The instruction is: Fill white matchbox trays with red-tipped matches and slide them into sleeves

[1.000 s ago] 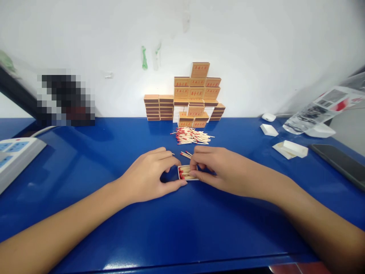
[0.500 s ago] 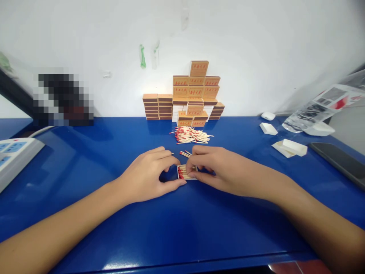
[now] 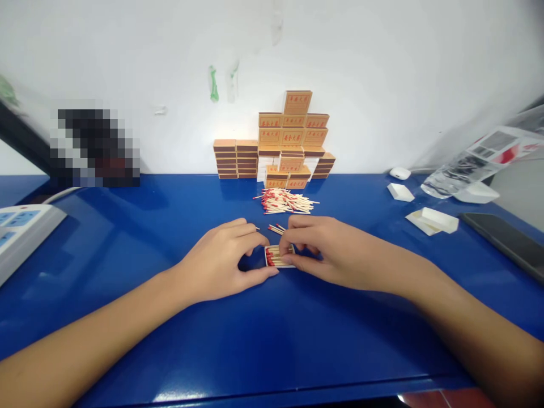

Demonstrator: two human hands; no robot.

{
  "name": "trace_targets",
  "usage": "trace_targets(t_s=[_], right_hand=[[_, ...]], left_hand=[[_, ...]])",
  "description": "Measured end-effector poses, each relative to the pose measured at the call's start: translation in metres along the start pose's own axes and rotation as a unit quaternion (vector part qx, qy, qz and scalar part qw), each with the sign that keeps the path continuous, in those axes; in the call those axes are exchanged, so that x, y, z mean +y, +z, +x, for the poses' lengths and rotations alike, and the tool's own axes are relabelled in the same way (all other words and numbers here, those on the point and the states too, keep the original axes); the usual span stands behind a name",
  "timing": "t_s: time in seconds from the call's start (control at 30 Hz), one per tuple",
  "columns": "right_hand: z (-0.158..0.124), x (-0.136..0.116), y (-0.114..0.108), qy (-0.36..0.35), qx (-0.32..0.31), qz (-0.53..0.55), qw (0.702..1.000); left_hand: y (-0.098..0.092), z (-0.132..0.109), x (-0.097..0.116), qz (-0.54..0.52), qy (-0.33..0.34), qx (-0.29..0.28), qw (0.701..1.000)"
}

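Note:
A small white matchbox tray [image 3: 279, 265] lies on the blue table, holding red-tipped matches [image 3: 272, 256] with their heads to the left. My left hand [image 3: 232, 255] grips the tray's left end between thumb and index finger. Over the right part of the tray, my right hand [image 3: 317, 249] has thumb and index finger pinched down at the matches; whether a match is between them is hidden. Just behind the tray a few loose matches [image 3: 277, 229] lie near my right hand. Farther back is a heap of matches [image 3: 287, 202].
Stacked matchboxes [image 3: 292, 137] stand against the wall behind the heap. On the right are empty white trays [image 3: 440, 220], a phone [image 3: 501, 241], a plastic bottle [image 3: 467, 164] and a white case [image 3: 400, 173]. A power strip [image 3: 29, 232] sits at the left.
My right hand has shifted very slightly up and right over the tray, and its fingers have moved a little. My left hand has stayed nearly still.

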State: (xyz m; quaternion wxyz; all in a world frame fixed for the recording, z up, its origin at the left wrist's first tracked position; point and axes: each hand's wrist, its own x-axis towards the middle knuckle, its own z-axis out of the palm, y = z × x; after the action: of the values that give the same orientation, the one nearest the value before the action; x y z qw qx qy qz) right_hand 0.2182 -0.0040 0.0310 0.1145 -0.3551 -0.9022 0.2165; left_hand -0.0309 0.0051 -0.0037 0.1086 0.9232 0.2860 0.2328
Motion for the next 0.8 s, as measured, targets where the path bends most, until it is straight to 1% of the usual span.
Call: trace_targets(t_s=[0.2,0.6,0.8], right_hand=[[0.0004,0.0012,-0.0005,0.009,0.024,-0.008,1.000],[0.0001,0.0011,0.0017,0.004,0.018,-0.008,1.000],[-0.0002,0.0038,-0.0005,0.014,0.032,-0.020,0.999]], left_hand=[[0.0012,-0.0001,-0.0005,0.002,0.001,0.002,1.000],[-0.0004,0.0005,0.0010,0.005,0.001,0.001,1.000],[0.0004,0.0008,0.0000,0.003,0.001,0.005,1.000]])
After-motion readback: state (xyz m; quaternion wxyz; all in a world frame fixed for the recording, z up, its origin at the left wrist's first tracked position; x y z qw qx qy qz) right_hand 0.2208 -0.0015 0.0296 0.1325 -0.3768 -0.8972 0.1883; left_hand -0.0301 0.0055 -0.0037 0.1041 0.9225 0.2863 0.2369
